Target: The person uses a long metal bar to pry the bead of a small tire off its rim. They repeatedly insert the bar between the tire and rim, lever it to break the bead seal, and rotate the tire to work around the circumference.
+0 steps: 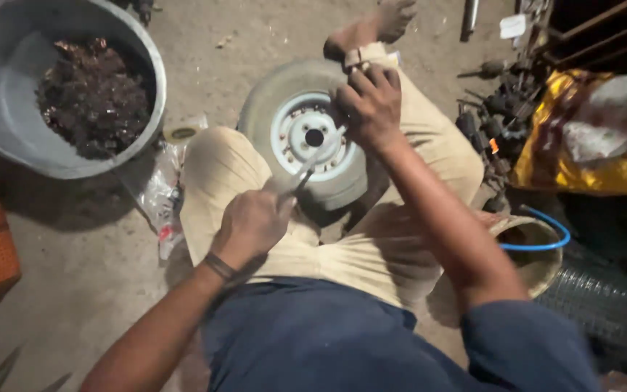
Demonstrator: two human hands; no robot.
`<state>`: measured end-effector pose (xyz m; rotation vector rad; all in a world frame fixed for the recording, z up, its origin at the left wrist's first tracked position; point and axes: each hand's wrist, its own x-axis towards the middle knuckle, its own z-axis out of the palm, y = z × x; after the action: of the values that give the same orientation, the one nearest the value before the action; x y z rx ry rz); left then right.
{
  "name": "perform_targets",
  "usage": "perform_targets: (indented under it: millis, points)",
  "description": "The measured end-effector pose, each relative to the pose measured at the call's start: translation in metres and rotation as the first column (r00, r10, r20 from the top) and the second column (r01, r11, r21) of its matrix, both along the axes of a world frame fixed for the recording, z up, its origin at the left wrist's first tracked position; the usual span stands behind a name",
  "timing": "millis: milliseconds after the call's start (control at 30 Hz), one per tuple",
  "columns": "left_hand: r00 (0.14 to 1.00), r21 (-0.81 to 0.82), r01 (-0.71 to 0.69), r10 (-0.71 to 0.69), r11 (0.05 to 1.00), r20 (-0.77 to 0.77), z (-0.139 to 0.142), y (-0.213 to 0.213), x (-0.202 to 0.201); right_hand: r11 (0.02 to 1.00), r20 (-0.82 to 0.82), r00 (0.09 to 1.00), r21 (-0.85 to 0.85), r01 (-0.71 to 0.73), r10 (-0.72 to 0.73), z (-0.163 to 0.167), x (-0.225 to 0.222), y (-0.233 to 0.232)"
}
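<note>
The small wheel lies flat between the person's knees, held there by the tan trouser legs. It has a grey rubber tyre around a pale, light-blue metal rim with a dark hole in the middle and small bolt holes around it.

The left hand is closed tight around the handle of a thin metal tool. The tool's tip reaches to the rim, close to where the tyre meets it. The right hand presses down on the far side of the wheel, fingers curled over the tyre's edge. It is hard to tell if this hand holds anything small.

How far along is the work? The tyre sits all the way around the rim, so it looks like the work is at an early or middle stage. The picture does not show any part taken off.

Now the containers. A big grey metal tub sits on the dirt floor to the upper left. It holds a heap of dark brown rusty-looking bits. A round tan pot stands by the person's right leg, with a blue hose curved over its rim. Its inside is dark, so what it holds cannot be seen. A shiny yellow sack lies at the right, well apart from the wheel.
</note>
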<state>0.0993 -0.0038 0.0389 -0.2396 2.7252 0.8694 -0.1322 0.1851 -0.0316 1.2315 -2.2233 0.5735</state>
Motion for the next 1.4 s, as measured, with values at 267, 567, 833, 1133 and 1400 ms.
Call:
perform_targets:
  millis: [267, 567, 833, 1133, 1400]
  points:
    - [0.995, 0.374, 0.080, -0.052, 0.924, -0.085, -0.001, 0.009, -0.021, 0.278, 0.727, 0.452, -0.642, 0.714, 0.517, 0.034, 0.075, 0.011]
    - [0.943, 0.198, 0.033, 0.034, 0.980, -0.331, 0.037, 0.012, -0.017, 0.828, 0.919, 0.129, -0.391, 0.402, 0.372, 0.003, 0.101, -0.024]
    - [0.654, -0.130, 0.081, -0.152, 0.988, -0.741, 0.026, -0.008, -0.094, 0.830, 0.722, 0.486, -0.219, -0.514, 0.492, 0.004, 0.079, -0.026]
    - [0.822, -0.199, -0.116, -0.018, 0.973, -0.570, 0.003, -0.028, -0.101, 0.960, 0.369, 0.886, 0.102, 0.262, -0.281, 0.085, 0.156, 0.014]
    - [1.000, 0.040, -0.007, 0.006, 0.999, 0.017, -0.018, 0.014, 0.001, 0.907, 0.270, 0.878, -0.042, 0.420, -0.394, 0.058, 0.060, -0.010]
